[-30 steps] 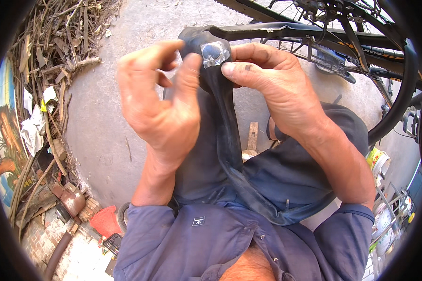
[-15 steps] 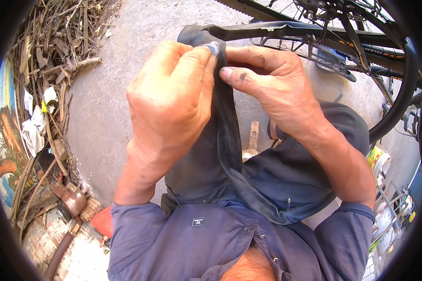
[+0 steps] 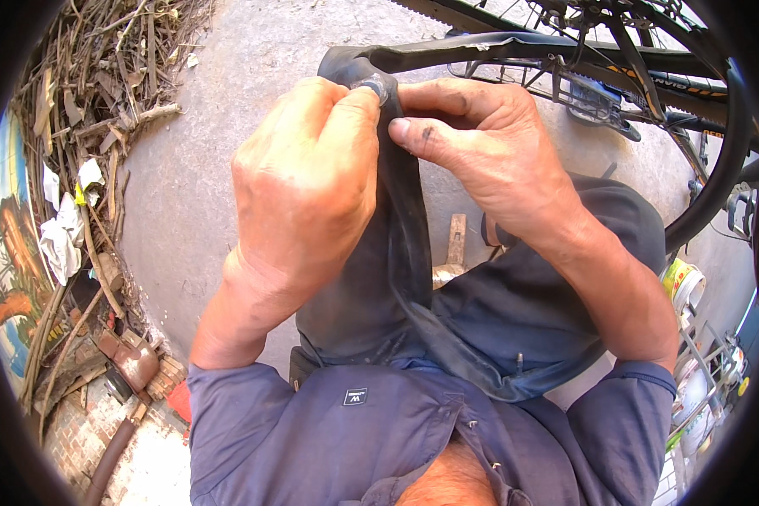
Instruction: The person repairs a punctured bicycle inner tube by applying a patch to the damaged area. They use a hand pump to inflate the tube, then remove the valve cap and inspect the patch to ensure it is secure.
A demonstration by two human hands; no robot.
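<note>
My left hand [image 3: 308, 181] pinches the black inner tube [image 3: 405, 244] closed at its folded top, and my right hand [image 3: 481, 152] grips it from the other side, over my lap. A white-and-green round tub [image 3: 683, 282] stands on the ground at my right, under the bicycle wheel [image 3: 717, 177].

Bicycle [image 3: 616, 59] upper right, black frame, tyre [image 3: 717, 177] curving down right edge. Bare concrete ground [image 3: 211, 194] in middle. Pile of dry sticks [image 3: 101, 76] upper left, white rag [image 3: 59, 240] among them. Wooden block [image 3: 455, 240] on ground by knee. Rusty metal part [image 3: 131, 363] and bricks [image 3: 76, 430] lower left. White bucket [image 3: 683, 287] at right.
</note>
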